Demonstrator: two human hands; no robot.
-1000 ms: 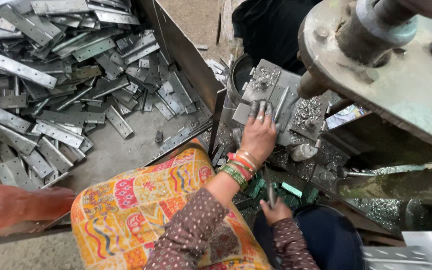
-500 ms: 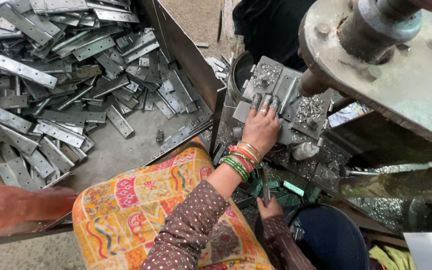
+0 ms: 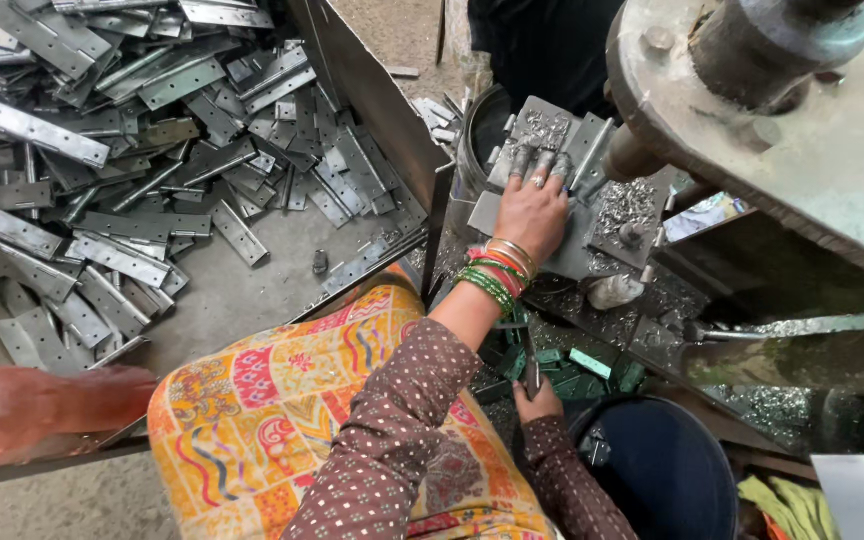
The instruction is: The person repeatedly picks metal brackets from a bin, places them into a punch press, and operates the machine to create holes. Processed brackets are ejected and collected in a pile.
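The left hand (image 3: 532, 208) is laid flat, fingers spread wide, on a small metal plate (image 3: 550, 130) sitting on the press bed (image 3: 602, 215), right under the big flywheel (image 3: 782, 110). Nothing is gripped there; the plate is just pressed down by the fingertips. To get this seating done well, the plate is best pushed square against whatever stop is behind it, with the fingers kept on the near edge and well away from the punch area. Swarf (image 3: 627, 200) is scattered over the bed just beside the hand, so it should probably be brushed off first, or the plate won't sit level.

The right hand (image 3: 537, 400) is down low by the green bits (image 3: 572, 365), closed on something thin and dark, maybe a lever or tool; what exactly is held can't be told. The tray (image 3: 252, 290) with its pile of hinge plates (image 3: 102, 130) is on the left, well apart from both hands.

Hard to make out: the punch itself is hidden behind the flywheel, the plate's far edge is covered by the fingers, and the blurry orange bottle (image 3: 32, 410) is cut off at the frame edge.
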